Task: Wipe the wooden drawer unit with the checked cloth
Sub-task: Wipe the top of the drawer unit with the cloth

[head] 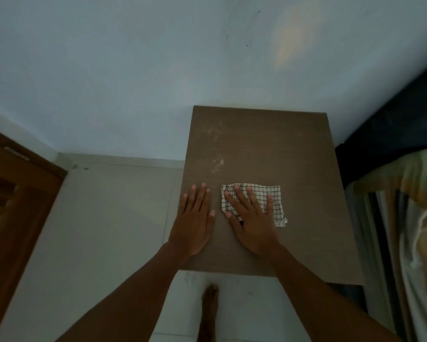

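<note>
I look down on the brown top of the wooden drawer unit (pixel 281 149); its drawers are out of sight. A folded white cloth with a black check (pixel 275 199) lies flat on the near middle of the top. My right hand (pixel 250 218) rests flat on the cloth's left part, fingers spread and pressing it down. My left hand (pixel 195 218) lies flat on the bare wood near the left edge, fingers together, holding nothing. Pale dusty smears (pixel 217 164) mark the wood beyond my hands.
A pale wall (pixel 158 58) stands right behind the unit. A wooden door (pixel 17 206) is at the left, with tiled floor (pixel 113 218) between. A bed with a dark headboard and light bedding (pixel 410 218) flanks the right. My bare foot (pixel 208 307) stands below the front edge.
</note>
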